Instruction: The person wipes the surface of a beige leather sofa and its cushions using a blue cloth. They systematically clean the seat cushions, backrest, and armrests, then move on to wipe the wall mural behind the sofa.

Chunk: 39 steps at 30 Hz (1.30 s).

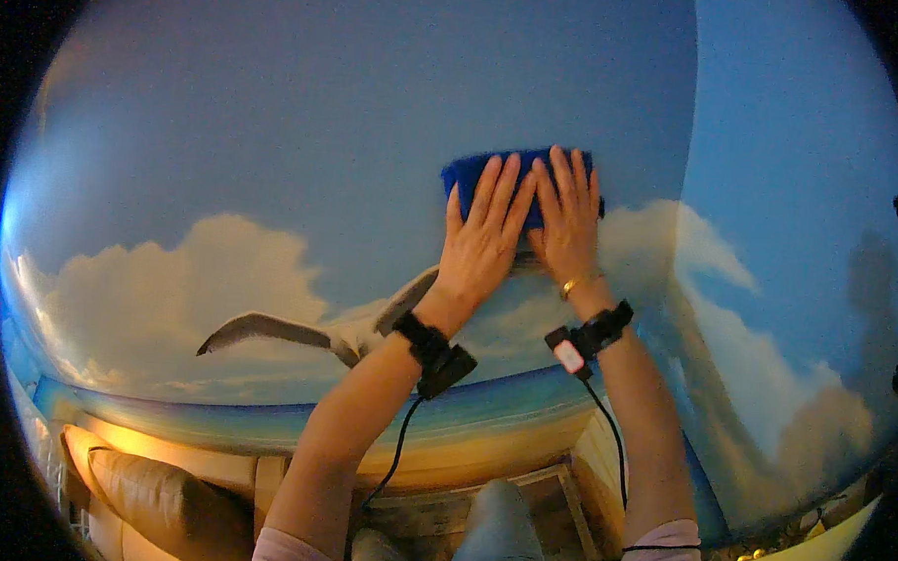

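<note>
My left hand lies flat on a dark blue cloth, fingers spread. Beside it, my right hand presses the same cloth against a painted wall. The two hands nearly meet at the index fingers. The cloth's top and left edges show; the rest is under my palms and fingers. A painted seagull spreads its wings below, partly covered by my left forearm. Each wrist wears a black strap with a small device and a cable; a light shows on the right device.
A wall corner runs down on the right. Below left stands a tan sofa with a brown cushion. A wooden framed surface lies low before my legs. Gold-coloured ornaments sit by a pale yellow edge at lower right.
</note>
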Motion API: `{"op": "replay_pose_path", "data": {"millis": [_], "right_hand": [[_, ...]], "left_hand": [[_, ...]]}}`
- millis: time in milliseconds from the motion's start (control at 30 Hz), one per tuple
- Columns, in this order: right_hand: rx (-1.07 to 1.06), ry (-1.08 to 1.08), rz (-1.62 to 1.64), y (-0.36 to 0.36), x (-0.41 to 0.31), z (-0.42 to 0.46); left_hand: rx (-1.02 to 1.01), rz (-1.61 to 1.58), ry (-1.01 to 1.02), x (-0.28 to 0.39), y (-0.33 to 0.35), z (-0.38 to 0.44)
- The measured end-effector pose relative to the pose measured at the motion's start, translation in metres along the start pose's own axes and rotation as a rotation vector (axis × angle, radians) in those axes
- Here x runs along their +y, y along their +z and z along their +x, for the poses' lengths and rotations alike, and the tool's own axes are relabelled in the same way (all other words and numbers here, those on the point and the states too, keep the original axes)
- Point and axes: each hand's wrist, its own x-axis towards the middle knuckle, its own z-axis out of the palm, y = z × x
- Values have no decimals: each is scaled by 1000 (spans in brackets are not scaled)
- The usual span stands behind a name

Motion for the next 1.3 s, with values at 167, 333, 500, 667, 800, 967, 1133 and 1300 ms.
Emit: {"op": "replay_pose_path", "data": {"millis": [167,333,500,667,800,967,1133,1300], "right_hand": [[119,33,-9,5,17,-3],[21,115,-93,19,24,-67],[-118,87,-98,26,41,-76],[-136,17,-619,-29,76,-16],[-217,39,-925,-54,102,21],[-500,42,-1055,-29,114,-23],[-579,151,-929,-31,85,-110],[-635,201,-962,-48,64,-149]], "left_hand": [[26,-51,19,14,13,17],[-101,-23,127,31,44,-23],[-80,-177,153,22,94,-28],[119,-722,29,59,129,52],[239,-968,-51,109,154,116],[246,-1245,-272,149,214,82],[121,-1291,-201,178,217,-8],[15,-1380,-141,191,195,-50]]}}
